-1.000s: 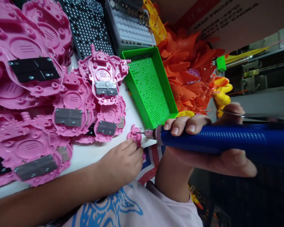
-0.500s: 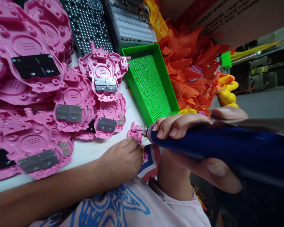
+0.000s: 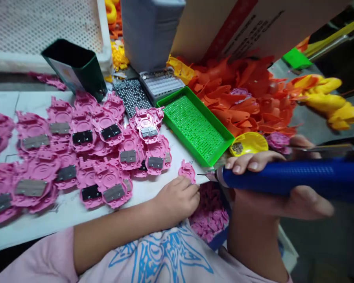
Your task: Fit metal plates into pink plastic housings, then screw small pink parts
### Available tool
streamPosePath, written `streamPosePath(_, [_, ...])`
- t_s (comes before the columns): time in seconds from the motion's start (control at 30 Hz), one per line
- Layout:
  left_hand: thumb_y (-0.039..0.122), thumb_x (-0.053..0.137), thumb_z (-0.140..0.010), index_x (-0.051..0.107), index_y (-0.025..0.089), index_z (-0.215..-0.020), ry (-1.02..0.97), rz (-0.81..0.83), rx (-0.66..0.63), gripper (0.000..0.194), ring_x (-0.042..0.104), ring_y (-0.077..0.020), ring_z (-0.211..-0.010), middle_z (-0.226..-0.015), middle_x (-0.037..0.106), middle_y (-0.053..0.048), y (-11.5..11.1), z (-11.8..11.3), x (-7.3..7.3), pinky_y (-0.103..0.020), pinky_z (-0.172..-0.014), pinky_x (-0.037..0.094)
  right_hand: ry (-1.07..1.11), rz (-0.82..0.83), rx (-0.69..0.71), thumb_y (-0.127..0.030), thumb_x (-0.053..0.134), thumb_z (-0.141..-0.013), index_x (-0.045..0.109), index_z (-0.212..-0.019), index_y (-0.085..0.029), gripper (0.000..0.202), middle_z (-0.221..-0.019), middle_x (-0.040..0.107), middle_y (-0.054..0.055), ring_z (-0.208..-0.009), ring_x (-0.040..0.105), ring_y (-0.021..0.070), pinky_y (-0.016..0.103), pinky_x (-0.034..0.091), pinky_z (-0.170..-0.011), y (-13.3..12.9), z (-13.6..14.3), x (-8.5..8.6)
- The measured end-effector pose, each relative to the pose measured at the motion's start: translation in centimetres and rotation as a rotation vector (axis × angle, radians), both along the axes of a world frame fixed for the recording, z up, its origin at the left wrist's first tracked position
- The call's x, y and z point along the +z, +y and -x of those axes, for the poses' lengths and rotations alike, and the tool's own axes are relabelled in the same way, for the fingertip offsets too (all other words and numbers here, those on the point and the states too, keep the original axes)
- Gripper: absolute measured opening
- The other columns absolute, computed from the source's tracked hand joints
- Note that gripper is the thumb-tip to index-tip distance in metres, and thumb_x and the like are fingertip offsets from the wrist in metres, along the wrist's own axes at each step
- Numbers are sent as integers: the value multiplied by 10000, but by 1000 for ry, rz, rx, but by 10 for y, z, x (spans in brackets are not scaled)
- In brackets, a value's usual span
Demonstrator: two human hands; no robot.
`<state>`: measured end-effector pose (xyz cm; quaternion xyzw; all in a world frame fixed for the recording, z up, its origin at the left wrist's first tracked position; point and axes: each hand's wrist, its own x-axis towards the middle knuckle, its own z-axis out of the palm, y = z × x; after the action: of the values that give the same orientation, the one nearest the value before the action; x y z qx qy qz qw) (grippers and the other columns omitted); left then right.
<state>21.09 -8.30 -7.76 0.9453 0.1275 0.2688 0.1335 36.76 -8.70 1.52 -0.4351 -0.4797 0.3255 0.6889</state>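
Observation:
My left hand is closed on a small pink plastic part at the table's edge, pinching its near side; the fingertips are partly hidden. My right hand is wrapped around a blue electric screwdriver, lying level with its thin bit pointing left. The bit's tip is just right of the pink part, with a small gap showing. Left of my left hand, several pink plastic housings with grey or black screwed-on plates lie in overlapping rows on the white table.
Beyond my hands is a green perforated tray of screws, beside a black tray and a yellow bowl. Orange plastic pieces are heaped behind. A blue-sided bin of pink parts sits below. A dark green container stands at the back.
The view has pulled back and shows more of the table. The screwdriver bit was at the pink part and is now slightly away to the right. My left hand still holds the part.

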Motion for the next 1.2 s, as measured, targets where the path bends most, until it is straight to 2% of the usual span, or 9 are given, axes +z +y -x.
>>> streamPosePath(0.17, [106,477,-889,630,56,-1020,-26,-1,18,208,539,-249,-1054,-1105,632,-172,-3,9,6,-390,-876,492,43,-75,-92,-384,616,-625,629,-1075,-287,461,-583,592,-24,-456,535,186,364,459,-487,-33,-8,1])
streamPosePath(0.37, [155,529,-867,632,129,-1035,163,-9,140,198,562,-265,-904,-1018,655,-120,-5,20,17,-422,-723,501,104,-62,-183,-351,649,-618,654,-1084,-233,481,-600,607,7,-472,552,184,365,474,-457,-68,-8,-8])
streamPosePath(0.57, [207,550,-854,625,111,-1035,235,-55,8,218,573,-224,-874,-992,655,-121,-15,8,25,-359,-733,500,184,50,-362,-335,692,-519,715,-947,-292,431,-499,570,54,-406,523,238,446,440,-391,-84,-3,-1])
streamPosePath(0.63, [287,577,-839,621,128,-1053,245,-37,-87,270,569,-228,-922,-1047,653,-109,-16,5,33,-354,-762,495,169,80,-399,-380,700,-501,727,-886,-319,391,-473,557,54,-390,512,243,458,428,-381,-86,-2,4])
streamPosePath(0.7, [337,599,-825,613,124,-1076,242,2,-82,330,553,-257,-986,-1110,645,-124,-9,8,46,-388,-796,481,141,82,-419,-410,697,-497,735,-860,-334,373,-459,552,51,-381,508,242,458,425,-378,-86,-3,8])
streamPosePath(0.8, [320,579,-846,628,128,-1075,251,-25,206,303,523,-319,-1039,-1138,648,-153,19,23,73,-486,-833,436,139,36,-403,-404,703,-500,741,-888,-322,398,-457,561,41,-357,506,230,449,435,-366,-82,-6,12])
streamPosePath(0.93, [322,536,-857,644,122,-1069,468,-97,567,311,526,-378,-997,-1126,650,-186,68,43,103,-537,-771,416,202,-78,-379,-334,718,-523,722,-946,-271,428,-512,611,26,-396,549,215,406,466,-384,-61,-12,17])
streamPosePath(1.07, [372,499,-867,634,133,-1063,608,-85,642,338,514,-424,-1007,-1080,678,-169,97,45,111,-543,-759,390,246,-198,-455,-263,695,-561,677,-940,-246,379,-569,640,-15,-444,573,177,340,481,-439,-21,-19,24])
streamPosePath(1.2, [351,483,-877,654,166,-992,625,-103,594,277,542,-370,-932,-973,713,-135,108,45,107,-488,-742,388,262,-194,-546,-251,706,-569,563,-607,-217,152,-544,613,-40,-438,558,134,295,472,-453,17,-30,26])
